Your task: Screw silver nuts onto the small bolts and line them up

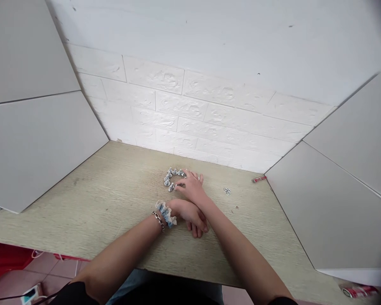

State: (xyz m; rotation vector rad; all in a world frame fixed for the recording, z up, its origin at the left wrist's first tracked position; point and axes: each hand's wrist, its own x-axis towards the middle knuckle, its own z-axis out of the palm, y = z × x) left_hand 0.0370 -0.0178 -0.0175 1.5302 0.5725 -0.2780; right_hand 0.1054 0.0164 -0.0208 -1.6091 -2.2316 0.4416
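Several silver bolts (167, 181) with washers or flanged heads stand in a ring on the wooden tabletop. My right hand (192, 186) reaches over the ring's right side and hides part of it. Its thumb and a finger come together at a tilted bolt (171, 187) on the near edge, while the other fingers spread to the right. My left hand (192, 214) rests on the table below, under my right forearm, its fingers loosely extended and holding nothing visible. A lace-edged blue scrunchie (167, 213) and a chain bracelet (158, 221) circle my left wrist.
Small metal nuts or washers (227, 191) lie in a cluster right of my hands. A red cylindrical object (259, 179) sits by the right panel (339, 203). A white brick-patterned wall (216, 123) closes off the back, and a grey panel (47, 148) the left.
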